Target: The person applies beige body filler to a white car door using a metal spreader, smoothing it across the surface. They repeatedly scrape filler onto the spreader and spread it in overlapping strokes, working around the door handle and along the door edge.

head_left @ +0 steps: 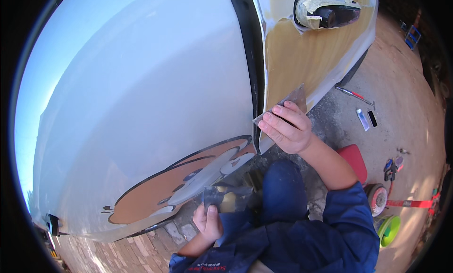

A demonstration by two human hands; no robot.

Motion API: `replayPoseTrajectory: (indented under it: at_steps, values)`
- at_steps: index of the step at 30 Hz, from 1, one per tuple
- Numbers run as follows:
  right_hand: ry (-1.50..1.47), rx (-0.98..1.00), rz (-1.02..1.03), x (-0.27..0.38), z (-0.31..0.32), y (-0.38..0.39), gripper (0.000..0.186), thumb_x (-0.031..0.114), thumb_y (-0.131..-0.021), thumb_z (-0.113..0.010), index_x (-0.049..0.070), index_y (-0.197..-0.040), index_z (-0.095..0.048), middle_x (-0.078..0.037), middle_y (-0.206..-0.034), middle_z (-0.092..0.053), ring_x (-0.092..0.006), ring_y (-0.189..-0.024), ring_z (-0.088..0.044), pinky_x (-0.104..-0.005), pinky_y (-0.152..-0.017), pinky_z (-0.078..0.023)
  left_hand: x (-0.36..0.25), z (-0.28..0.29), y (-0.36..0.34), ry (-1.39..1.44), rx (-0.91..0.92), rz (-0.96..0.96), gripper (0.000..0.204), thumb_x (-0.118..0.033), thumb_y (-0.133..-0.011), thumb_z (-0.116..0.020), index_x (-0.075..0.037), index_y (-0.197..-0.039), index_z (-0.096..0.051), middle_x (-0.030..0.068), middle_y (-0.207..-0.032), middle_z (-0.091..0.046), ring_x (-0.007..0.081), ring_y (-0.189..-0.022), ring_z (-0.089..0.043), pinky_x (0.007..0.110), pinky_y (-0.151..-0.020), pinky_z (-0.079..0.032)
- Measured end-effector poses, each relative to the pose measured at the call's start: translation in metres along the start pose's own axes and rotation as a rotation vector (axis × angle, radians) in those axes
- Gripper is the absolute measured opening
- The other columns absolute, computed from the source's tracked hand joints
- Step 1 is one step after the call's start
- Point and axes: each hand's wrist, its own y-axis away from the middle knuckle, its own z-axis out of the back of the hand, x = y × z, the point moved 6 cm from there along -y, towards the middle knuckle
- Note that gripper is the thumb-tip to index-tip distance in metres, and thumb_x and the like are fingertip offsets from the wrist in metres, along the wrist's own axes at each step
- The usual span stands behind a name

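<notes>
My right hand point(289, 127) grips a thin grey filler spreader point(298, 96), its flat blade against the lower edge of a vehicle panel point(292, 51). Tan filler is smeared across much of that panel, beside a dark vertical gap. Lower down, my left hand point(207, 222) pinches a second flat grey plate point(243, 194) with a dab of yellowish filler point(228, 202) on it. The plate is apart from the vehicle. Above the filled area, a dark door handle point(337, 16) is partly wrapped in masking tape.
A white body panel point(179, 84) with a brown cartoon decal point(155, 193) curves along my left. On the ground to the right lie a long tool point(354, 94), a tube point(363, 119) and a dark phone-like object point(373, 118). Nearer are a red seat point(353, 162) and a lime-green bucket point(390, 230).
</notes>
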Motion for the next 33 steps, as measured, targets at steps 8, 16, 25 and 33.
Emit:
replayPoseTrajectory:
  at_steps: [8, 16, 25, 33]
  values:
    - [0.024, -0.012, -0.027, -0.018, 0.054, -0.071, 0.023, 0.006, -0.083, -0.074, 0.007, -0.105, -0.078, -0.006, -0.116, -0.072, -0.0247, -0.108, -0.068, -0.0415, -0.096, -0.058, -0.009, -0.007, 0.005, 0.031, 0.003, -0.037, 0.033, -0.014, -0.105, -0.054, 0.011, -0.125, -0.062, 0.0170, -0.121, -0.068, 0.0239, -0.113, -0.063, 0.038, -0.104, -0.045]
    - [-0.011, 0.020, -0.011, -0.029, 0.038, -0.083, 0.026, 0.007, -0.083, -0.071, 0.005, -0.108, -0.077, -0.006, -0.116, -0.072, -0.0258, -0.108, -0.067, -0.0405, -0.093, -0.058, -0.013, -0.012, 0.007, 0.039, -0.022, -0.069, 0.034, -0.014, -0.105, -0.054, 0.011, -0.125, -0.061, 0.0182, -0.122, -0.068, 0.0242, -0.113, -0.063, 0.037, -0.104, -0.045]
    - [-0.076, 0.210, -0.056, -0.018, 0.053, -0.061, 0.033, 0.007, -0.082, -0.069, 0.003, -0.114, -0.075, -0.008, -0.115, -0.071, -0.0272, -0.106, -0.067, -0.0401, -0.092, -0.059, -0.015, -0.012, 0.007, 0.001, -0.008, -0.051, 0.034, -0.015, -0.104, -0.054, 0.012, -0.125, -0.061, 0.0176, -0.122, -0.067, 0.0228, -0.113, -0.062, 0.036, -0.104, -0.045]
    - [0.028, -0.078, 0.001, -0.042, 0.061, -0.149, 0.036, 0.000, -0.080, -0.068, 0.000, -0.116, -0.073, -0.013, -0.110, -0.071, -0.0292, -0.099, -0.069, -0.0382, -0.088, -0.057, -0.016, -0.011, 0.010, 0.031, -0.025, -0.058, 0.033, -0.015, -0.104, -0.055, 0.012, -0.122, -0.062, 0.0168, -0.119, -0.068, 0.0218, -0.109, -0.063, 0.036, -0.101, -0.046]
